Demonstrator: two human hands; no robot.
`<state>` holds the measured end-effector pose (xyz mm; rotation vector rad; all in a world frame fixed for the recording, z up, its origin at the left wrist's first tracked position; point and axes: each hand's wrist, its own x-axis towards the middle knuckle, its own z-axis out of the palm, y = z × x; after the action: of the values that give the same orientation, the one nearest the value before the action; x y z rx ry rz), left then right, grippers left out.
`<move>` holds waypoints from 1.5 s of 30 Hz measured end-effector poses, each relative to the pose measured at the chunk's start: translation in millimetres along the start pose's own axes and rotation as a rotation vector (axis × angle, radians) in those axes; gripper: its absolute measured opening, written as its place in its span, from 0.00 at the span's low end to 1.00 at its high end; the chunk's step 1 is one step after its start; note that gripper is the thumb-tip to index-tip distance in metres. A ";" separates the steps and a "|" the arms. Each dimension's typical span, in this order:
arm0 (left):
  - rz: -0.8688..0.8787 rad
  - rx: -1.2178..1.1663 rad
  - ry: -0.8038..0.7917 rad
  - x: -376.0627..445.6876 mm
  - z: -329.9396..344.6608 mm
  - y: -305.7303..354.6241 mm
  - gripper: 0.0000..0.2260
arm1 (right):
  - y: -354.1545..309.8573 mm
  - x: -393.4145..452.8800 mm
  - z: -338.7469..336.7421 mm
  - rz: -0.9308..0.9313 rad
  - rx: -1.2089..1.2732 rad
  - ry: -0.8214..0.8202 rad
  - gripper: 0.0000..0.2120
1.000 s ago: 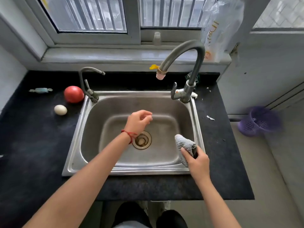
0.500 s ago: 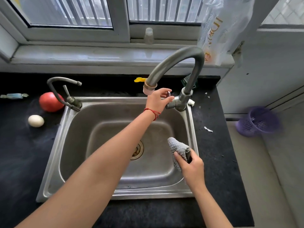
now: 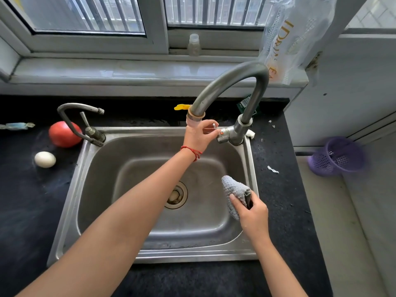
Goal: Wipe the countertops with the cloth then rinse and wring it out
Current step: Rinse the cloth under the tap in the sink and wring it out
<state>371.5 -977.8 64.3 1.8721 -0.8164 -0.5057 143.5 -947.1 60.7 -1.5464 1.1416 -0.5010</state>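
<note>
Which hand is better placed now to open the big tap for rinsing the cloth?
The left hand: its fingers are already on the tap lever of the tall faucet. The right hand is busy, holding the grey cloth over the sink, far from the lever.

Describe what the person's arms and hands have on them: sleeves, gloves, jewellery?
Both forearms are bare, with no sleeves in view and no gloves. The left hand has a thin red string bracelet tied round its wrist, with a short loose end hanging. The right hand shows no ring, watch or band.
</note>
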 end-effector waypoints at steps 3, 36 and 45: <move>-0.002 0.005 0.004 -0.1 -0.1 -3.7 0.08 | -1.9 3.3 3.6 -0.014 -0.005 0.000 0.08; -0.546 -0.376 0.202 -75.5 -59.8 -54.4 0.05 | -9.5 63.1 113.3 0.202 0.214 -0.261 0.19; -0.345 -0.224 -0.120 -61.6 -80.6 -43.5 0.06 | -3.5 78.5 110.1 0.319 0.386 -0.351 0.10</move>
<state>395.8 -870.3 58.1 1.7901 -0.4889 -0.8948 268.2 -958.7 9.7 -1.0429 0.9298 -0.2053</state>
